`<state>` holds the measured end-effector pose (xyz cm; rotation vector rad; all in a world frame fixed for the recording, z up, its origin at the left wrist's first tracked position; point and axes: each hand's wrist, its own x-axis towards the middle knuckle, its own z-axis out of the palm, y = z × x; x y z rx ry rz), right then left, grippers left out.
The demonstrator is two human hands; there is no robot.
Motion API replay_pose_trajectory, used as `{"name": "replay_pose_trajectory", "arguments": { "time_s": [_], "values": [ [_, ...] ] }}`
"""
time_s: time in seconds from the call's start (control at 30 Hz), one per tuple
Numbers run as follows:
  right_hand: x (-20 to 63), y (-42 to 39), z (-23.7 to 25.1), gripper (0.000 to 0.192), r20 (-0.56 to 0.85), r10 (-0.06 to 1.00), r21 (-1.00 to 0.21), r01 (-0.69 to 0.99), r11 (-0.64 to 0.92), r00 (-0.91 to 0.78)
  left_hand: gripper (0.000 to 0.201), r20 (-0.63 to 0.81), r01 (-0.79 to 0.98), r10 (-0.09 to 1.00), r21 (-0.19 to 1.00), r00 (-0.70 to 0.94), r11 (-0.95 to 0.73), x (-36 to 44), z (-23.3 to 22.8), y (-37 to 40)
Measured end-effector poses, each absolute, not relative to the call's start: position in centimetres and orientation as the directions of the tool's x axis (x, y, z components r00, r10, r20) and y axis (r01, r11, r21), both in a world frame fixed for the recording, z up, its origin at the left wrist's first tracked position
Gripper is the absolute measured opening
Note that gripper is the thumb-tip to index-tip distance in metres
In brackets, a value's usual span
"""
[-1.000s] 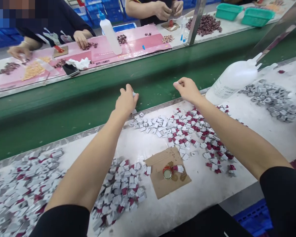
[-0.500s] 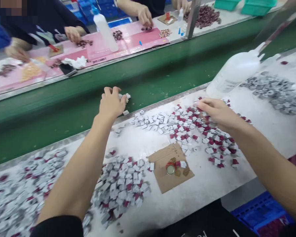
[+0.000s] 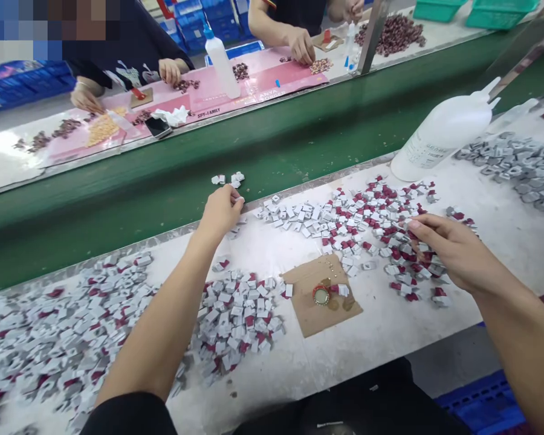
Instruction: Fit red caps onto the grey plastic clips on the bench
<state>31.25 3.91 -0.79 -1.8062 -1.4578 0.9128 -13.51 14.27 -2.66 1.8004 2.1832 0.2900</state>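
Note:
My left hand (image 3: pixel 223 210) is at the belt-side edge of the table, its fingers curled together; whatever they hold is hidden. Just beyond it, several small white plastic pieces (image 3: pixel 236 179) lie on the green belt. Over a heap of white and dark-red pieces (image 3: pixel 392 202), my right hand (image 3: pixel 456 251) has thumb and forefinger pinched, and I cannot make out what is between them. Between my arms lies a cardboard square (image 3: pixel 315 320) bearing a red-rimmed bottle cap (image 3: pixel 320 295). One white and dark-red piece (image 3: pixel 342 290) touches or nearly touches the cap.
A white squeeze bottle (image 3: pixel 439 136) stands behind the heap, with grey parts (image 3: pixel 521 163) to its right. More pieces (image 3: pixel 238 317) spread beside and beyond my left forearm. The green belt (image 3: pixel 294 154) separates me from two co-workers' hands at a pink-covered table (image 3: pixel 254 90).
My left hand has drawn back from the belt to the table edge, leaving white pieces on the belt. My right hand has moved nearer to me over the heap. The whole view has shifted slightly.

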Motion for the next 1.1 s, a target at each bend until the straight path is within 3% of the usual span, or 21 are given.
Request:
{"name": "replay_pose_trajectory", "arguments": {
  "time_s": [0.1,0.23,0.33,0.47,0.6,0.7,0.8,0.87,0.93,1.1],
  "values": [
    [31.7,2.3,-0.8,0.057,-0.161,0.979,-0.832,0.516,-0.203,0.124,0.003,-0.126,0.915,0.982,0.364,-0.138,0.175,-13.1,-1.5,12.3],
    [30.8,0.4,-0.8,0.049,-0.134,0.989,-0.777,0.614,-0.143,0.061,0.016,-0.151,0.922,0.988,0.386,0.017,0.043,-11.9,-1.7,7.8],
    [29.5,0.3,-1.8,0.036,-0.022,1.000,-0.672,0.741,-0.014,-0.002,0.027,-0.163,0.915,0.980,0.401,0.118,-0.044,-10.2,-2.5,4.5],
    [28.8,1.3,-3.6,0.027,0.147,0.982,-0.498,0.849,0.175,-0.117,0.024,-0.147,0.889,0.971,0.447,0.186,-0.102,-7.4,-2.4,1.2],
    [28.8,1.2,-3.7,0.021,0.242,0.960,-0.506,0.825,0.250,-0.143,0.016,-0.117,0.792,0.986,0.610,0.115,-0.020,-4.9,-1.0,-1.5],
    [28.1,0.0,-2.6,0.016,0.229,0.973,-0.739,0.650,0.179,-0.007,0.014,-0.158,0.573,0.985,0.814,0.069,0.090,-2.7,-0.2,-3.7],
    [26.3,-2.0,-1.8,0.018,0.059,0.998,-0.967,0.248,0.056,0.006,0.014,-0.155,0.276,0.985,0.952,0.078,0.128,0.0,0.2,-5.8],
    [24.9,-3.3,-1.5,0.023,-0.013,0.997,-1.000,0.013,-0.012,-0.076,0.017,-0.134,0.167,0.988,0.979,0.079,0.119,1.6,0.4,-6.8],
    [23.6,-4.6,-1.2,0.028,-0.034,0.992,-0.993,-0.106,-0.047,-0.117,0.019,-0.113,0.114,0.989,0.988,0.093,0.102,2.9,0.5,-7.3],
    [22.3,-6.4,-0.7,0.025,-0.052,0.993,-0.996,-0.071,-0.060,-0.109,0.018,-0.073,0.005,0.991,0.997,0.116,0.073,3.9,0.3,-7.5]
  ]
}}
